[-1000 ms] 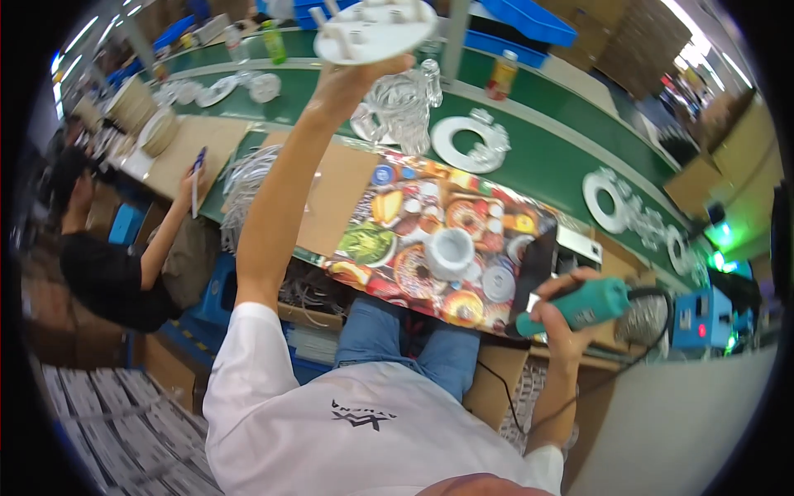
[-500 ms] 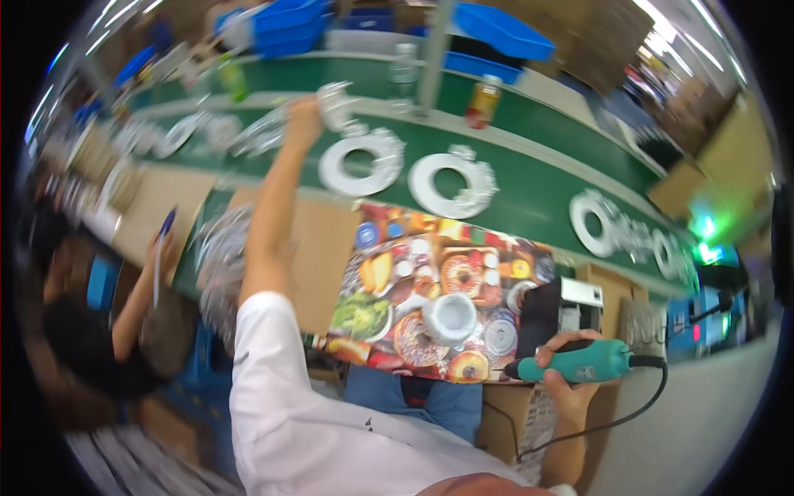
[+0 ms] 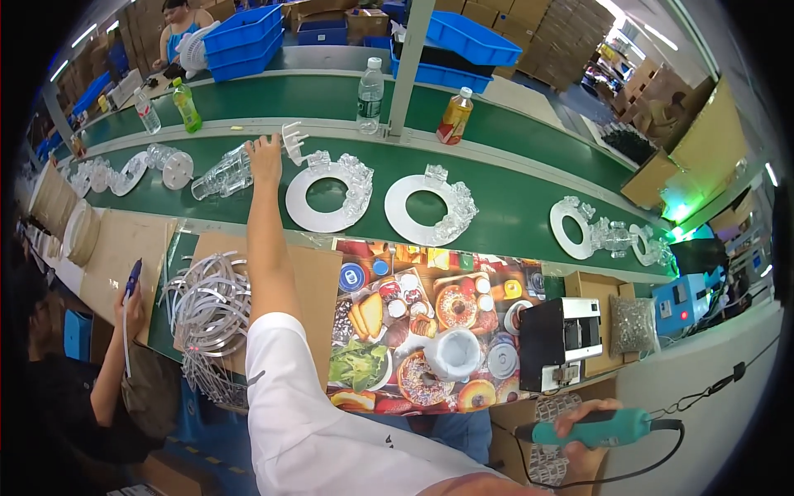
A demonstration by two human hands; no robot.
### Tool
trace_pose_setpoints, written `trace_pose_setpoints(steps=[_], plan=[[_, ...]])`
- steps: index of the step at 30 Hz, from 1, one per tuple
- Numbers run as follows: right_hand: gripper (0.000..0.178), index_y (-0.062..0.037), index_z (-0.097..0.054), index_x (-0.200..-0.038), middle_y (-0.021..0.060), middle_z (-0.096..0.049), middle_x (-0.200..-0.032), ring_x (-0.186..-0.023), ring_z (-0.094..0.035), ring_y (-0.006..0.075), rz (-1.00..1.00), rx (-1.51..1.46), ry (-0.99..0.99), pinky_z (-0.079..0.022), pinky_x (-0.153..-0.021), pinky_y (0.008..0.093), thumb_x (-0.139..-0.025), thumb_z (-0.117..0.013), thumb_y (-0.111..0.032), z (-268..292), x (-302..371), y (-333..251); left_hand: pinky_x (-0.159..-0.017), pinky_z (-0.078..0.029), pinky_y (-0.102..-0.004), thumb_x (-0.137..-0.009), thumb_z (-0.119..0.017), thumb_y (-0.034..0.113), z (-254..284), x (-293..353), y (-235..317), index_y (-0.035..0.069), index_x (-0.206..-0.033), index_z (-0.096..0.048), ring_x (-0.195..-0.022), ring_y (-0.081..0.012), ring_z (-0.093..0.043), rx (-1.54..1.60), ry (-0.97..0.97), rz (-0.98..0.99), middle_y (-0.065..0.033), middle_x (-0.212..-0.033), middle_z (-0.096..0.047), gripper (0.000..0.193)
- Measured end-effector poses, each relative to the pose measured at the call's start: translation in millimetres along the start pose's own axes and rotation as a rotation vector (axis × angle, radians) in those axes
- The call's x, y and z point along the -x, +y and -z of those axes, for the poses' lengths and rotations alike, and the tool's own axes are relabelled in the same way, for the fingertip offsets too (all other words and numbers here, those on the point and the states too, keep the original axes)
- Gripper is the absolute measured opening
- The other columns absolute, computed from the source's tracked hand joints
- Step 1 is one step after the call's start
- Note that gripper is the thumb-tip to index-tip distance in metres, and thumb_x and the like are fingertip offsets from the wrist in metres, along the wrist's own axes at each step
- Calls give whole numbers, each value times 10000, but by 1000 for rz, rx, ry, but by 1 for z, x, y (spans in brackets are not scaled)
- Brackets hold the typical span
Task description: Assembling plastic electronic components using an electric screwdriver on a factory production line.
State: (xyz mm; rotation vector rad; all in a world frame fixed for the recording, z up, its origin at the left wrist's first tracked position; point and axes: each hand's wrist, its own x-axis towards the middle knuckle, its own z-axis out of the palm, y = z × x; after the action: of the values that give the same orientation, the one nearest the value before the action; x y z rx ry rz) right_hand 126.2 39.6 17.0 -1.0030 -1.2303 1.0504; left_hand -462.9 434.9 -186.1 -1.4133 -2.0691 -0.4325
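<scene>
Gripping the teal driver (image 3: 620,428) in the right hand (image 3: 582,455), well apart from the left hand (image 3: 265,157) at the clear plastic parts (image 3: 222,176), grip unclear; cord (image 3: 681,442) looping by the right hand could snag if yanked.

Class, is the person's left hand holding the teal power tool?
No: the right hand grips the teal power tool, while the left hand is over the green work surface.
</scene>
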Motion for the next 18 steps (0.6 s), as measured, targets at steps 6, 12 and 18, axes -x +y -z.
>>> trace_pose_setpoints(steps=[6, 12, 18], plan=[[718, -120, -354, -1222, 98, -549, -956, -717, -591, 197, 11, 20, -40, -502, -679, 388, -683, -827, -131, -9, 4, 0, -1050, -244, -570, -876, -502, 115, -9, -5, 2, 80, -1192, -498, -1161, -305, -463, -71, -85, 218, -140, -1145, -535, 318], [732, -121, -347, -1250, 105, -551, -962, -726, -593, 208, -2, 15, -49, -502, -685, 397, -688, -816, -106, -12, 4, -3, -1032, -282, -547, -884, -473, 138, -22, 11, 7, 59, -1208, -502, -1208, -306, -434, -173, -27, 229, -150, -1196, -530, 335], [581, -146, -410, -1276, 91, -550, -1101, -870, -530, 195, 37, -67, -271, -456, -797, 421, -786, -690, -6, -11, 5, -6, -813, -436, -377, -849, -497, 193, -27, 8, 17, 35, -1120, -563, -1009, -257, -536, -279, -59, 188, -126, -1035, -600, 321]])
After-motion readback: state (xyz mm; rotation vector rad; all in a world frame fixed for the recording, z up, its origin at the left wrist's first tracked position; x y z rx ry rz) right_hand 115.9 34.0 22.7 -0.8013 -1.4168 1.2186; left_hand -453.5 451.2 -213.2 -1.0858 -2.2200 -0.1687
